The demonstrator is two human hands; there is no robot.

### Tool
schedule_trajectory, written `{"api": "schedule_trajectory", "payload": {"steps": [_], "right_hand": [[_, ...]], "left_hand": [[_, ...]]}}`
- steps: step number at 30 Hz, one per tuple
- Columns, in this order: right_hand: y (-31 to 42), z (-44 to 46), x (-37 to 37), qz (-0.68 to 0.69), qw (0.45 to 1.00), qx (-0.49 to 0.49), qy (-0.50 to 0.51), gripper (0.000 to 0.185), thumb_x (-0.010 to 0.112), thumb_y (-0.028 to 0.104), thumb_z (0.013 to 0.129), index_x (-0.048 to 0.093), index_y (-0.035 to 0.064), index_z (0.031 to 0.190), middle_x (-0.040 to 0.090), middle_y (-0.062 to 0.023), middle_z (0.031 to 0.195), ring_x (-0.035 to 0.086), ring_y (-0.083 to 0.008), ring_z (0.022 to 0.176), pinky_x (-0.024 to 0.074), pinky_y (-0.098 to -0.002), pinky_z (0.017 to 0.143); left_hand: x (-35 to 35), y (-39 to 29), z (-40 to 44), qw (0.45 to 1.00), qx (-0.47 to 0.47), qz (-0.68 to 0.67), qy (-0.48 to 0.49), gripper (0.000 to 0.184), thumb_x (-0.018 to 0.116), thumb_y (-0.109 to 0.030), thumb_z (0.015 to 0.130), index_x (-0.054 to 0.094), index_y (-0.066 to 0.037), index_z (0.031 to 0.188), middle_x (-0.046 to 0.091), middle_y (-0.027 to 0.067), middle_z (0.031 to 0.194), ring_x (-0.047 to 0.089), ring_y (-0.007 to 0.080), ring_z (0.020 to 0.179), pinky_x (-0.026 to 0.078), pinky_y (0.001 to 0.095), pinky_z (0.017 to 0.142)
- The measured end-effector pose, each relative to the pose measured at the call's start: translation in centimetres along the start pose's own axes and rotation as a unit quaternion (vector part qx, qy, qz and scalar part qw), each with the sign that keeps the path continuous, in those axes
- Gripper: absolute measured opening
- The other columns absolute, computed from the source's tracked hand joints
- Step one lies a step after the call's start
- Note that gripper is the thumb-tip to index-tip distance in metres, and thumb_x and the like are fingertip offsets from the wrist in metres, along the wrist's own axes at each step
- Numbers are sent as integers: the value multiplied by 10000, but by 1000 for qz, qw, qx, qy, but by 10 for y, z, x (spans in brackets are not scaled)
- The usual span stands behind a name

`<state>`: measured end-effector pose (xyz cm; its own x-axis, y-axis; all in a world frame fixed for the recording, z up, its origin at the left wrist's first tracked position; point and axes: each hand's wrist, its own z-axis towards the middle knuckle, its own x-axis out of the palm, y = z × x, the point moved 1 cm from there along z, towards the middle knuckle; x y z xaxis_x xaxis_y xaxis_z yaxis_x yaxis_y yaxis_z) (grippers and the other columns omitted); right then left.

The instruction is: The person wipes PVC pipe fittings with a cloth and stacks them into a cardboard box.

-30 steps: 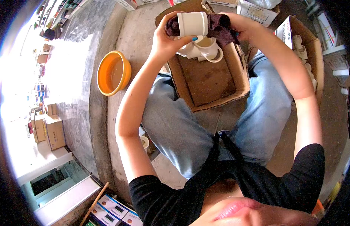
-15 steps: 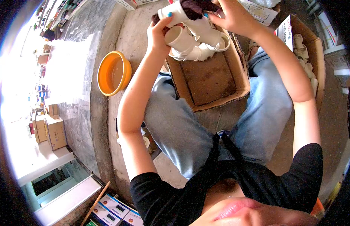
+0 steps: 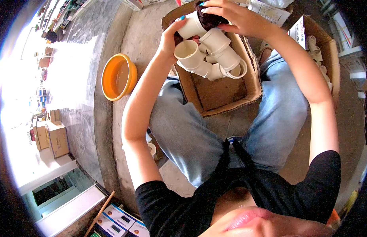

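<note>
Bare concrete floor (image 3: 146, 23) stretched around the seated person, with an orange basin (image 3: 133, 79) at ten o'clock, brown cartons (image 3: 57, 138) at nine and blue-and-white boxes (image 3: 112, 225) at seven. At twelve o'clock, above an open cardboard box (image 3: 219, 94), was a white pipe fitting (image 3: 191, 27). The left hand (image 3: 169, 37) was partly closed around it, thumb lying on its outer side. The right hand (image 3: 240, 17) was curled, fingers and thumb pinching a dark cloth (image 3: 209, 19) against the fitting's end toward two o'clock. Just below the held piece, more white fittings (image 3: 227, 57) lay clustered over the box, one round mouth facing up near the left wrist. At two o'clock, a second box (image 3: 332, 53) held smaller pale fittings (image 3: 316, 51).
</note>
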<state>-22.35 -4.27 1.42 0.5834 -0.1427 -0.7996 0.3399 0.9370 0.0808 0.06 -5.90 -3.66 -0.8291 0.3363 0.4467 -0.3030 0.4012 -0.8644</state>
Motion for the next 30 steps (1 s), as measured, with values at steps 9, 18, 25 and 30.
{"api": "schedule_trajectory", "payload": {"steps": [9, 18, 25, 30], "right_hand": [[5, 3, -1, 43, 999, 31, 9, 584, 668, 89, 701, 389, 50, 1213, 424, -155, 1166, 474, -302, 1052, 404, -363, 882], [-1, -12, 20, 17, 979, 188, -71, 592, 694, 205, 679, 404, 17, 1160, 552, -166, 925, 562, -331, 877, 447, -371, 782], [-18, -25, 56, 191, 937, 287, -54, 235, 434, 261, 830, 574, 76, 868, 578, -15, 764, 530, -85, 625, 431, -212, 550], [2, -20, 55, 527, 676, 512, -58, 331, 434, 406, 855, 571, 108, 815, 537, -7, 575, 371, -56, 393, 263, -206, 331]], "left_hand": [[-6, 2, -7, 999, -32, 27, 17, 429, 599, -308, 779, 506, 5, 1056, 605, 152, 866, 625, 210, 697, 527, 317, 643], [11, 3, -8, 949, 195, 243, -52, 483, 751, -122, 644, 461, 3, 1009, 591, 105, 867, 600, 165, 754, 502, 291, 688], [9, 0, -11, 820, 351, 448, -66, 627, 819, -168, 554, 467, -22, 1053, 570, 100, 954, 560, 182, 902, 456, 308, 816], [9, -2, -13, 761, 432, 484, 4, 656, 815, -182, 570, 471, -38, 1110, 573, 100, 1014, 557, 196, 952, 444, 327, 847]]}}
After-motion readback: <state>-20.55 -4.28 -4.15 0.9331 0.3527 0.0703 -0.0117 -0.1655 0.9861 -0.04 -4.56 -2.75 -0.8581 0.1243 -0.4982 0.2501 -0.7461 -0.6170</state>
